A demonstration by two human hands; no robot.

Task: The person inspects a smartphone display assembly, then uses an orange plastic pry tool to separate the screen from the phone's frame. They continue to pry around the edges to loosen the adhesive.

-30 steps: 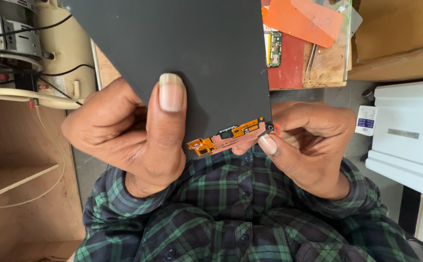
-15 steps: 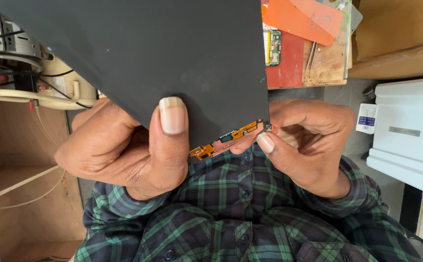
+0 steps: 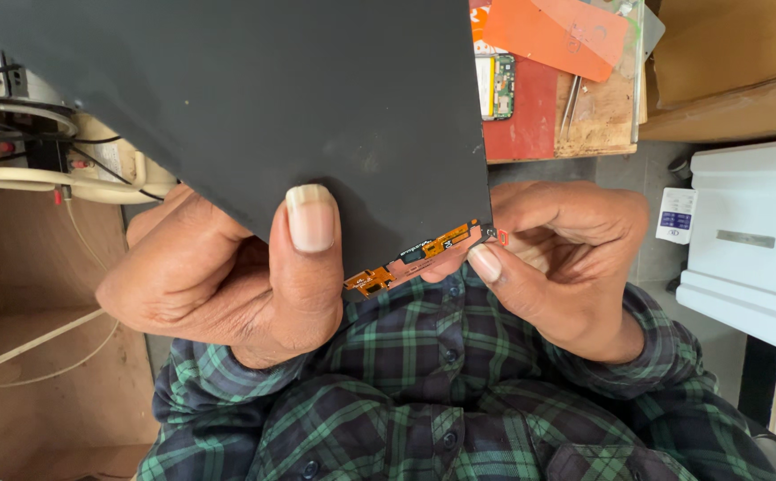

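Item: flat black display panel [image 3: 254,98], matte, held up close to the camera so that it fills the upper left of the view. Along its lower edge we note an orange flex cable [image 3: 415,256] with small dark components.

Left hand [image 3: 228,276]: closed on the panel's lower edge, thumb pressed flat on the black face, fingers behind it.

Right hand [image 3: 566,258]: curled, thumb and forefinger pinching the right end of the flex cable at the panel's lower right corner.

Below both hands we see the person's green-and-navy plaid shirt [image 3: 441,392].

Surroundings: a wooden bench [image 3: 602,116] shows past the panel's right edge, carrying a red mat [image 3: 522,125], a green circuit board [image 3: 497,85] and orange sheets [image 3: 557,36]. A cardboard box [image 3: 726,44] sits in the upper right corner. A white plastic case [image 3: 753,240] stands at the right, on grey floor. At the left, beige cabling [image 3: 58,174] and plywood boards [image 3: 40,374].
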